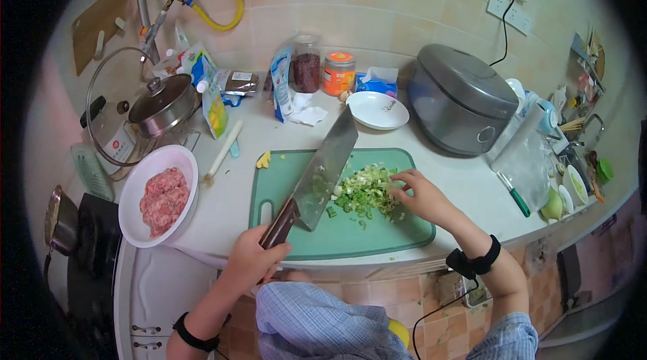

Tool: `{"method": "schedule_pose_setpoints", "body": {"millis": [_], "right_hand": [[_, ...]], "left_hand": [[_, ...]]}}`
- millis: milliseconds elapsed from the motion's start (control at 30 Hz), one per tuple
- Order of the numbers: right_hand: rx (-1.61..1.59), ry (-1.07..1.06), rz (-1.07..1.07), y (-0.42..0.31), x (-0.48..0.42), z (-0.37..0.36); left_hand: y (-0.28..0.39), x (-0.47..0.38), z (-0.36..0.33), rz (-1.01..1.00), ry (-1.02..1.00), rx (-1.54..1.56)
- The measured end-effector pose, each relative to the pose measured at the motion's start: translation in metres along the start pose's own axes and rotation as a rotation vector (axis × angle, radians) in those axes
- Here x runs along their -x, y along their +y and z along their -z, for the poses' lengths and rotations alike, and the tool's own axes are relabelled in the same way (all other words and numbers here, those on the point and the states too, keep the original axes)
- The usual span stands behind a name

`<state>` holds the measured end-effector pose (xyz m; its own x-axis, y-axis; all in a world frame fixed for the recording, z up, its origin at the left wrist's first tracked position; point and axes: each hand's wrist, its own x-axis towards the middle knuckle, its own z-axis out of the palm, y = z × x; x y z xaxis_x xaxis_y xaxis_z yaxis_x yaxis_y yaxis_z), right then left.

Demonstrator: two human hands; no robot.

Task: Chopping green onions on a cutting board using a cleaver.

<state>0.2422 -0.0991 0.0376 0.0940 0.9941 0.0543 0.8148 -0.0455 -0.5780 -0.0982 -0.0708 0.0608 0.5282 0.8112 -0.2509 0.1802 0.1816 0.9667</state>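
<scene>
My left hand (255, 255) grips the dark wooden handle of a Chinese cleaver (327, 168). Its broad blade slants up and away over a green cutting board (328, 246), left of a heap of chopped scallion (366, 189). At the heap's right edge is my right hand (418, 193), thumb and fingers bent toward the pieces; whether it pinches any is hidden. A small piece of ginger (263, 160) lies in the board's far left corner. On the counter left of the board rests a white scallion stalk (226, 151).
Ground meat (166, 201) fills part of a white bowl (132, 223) at left. Behind the board stand a white plate (377, 112), an orange-lidded jar (339, 74) and a grey rice cooker (457, 102). A green-handled knife (519, 201) and a plastic bag (528, 168) lie at right.
</scene>
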Motion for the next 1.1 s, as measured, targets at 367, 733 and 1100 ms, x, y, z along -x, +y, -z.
{"method": "schedule_pose_setpoints", "body": {"millis": [367,733,1100], "right_hand": [[-0.053,0.058,0.128,-0.032,0.007,0.016],[-0.37,0.048,0.082,-0.039,0.006,0.008],[-0.511,0.061,-0.024,-0.002,0.015,0.023]], "left_hand": [[0.028,0.04,0.036,-0.055,0.277,-0.551],[-0.006,0.012,0.028,0.037,0.162,-0.223],[0.005,-0.027,-0.017,0.094,-0.007,-0.153]]}}
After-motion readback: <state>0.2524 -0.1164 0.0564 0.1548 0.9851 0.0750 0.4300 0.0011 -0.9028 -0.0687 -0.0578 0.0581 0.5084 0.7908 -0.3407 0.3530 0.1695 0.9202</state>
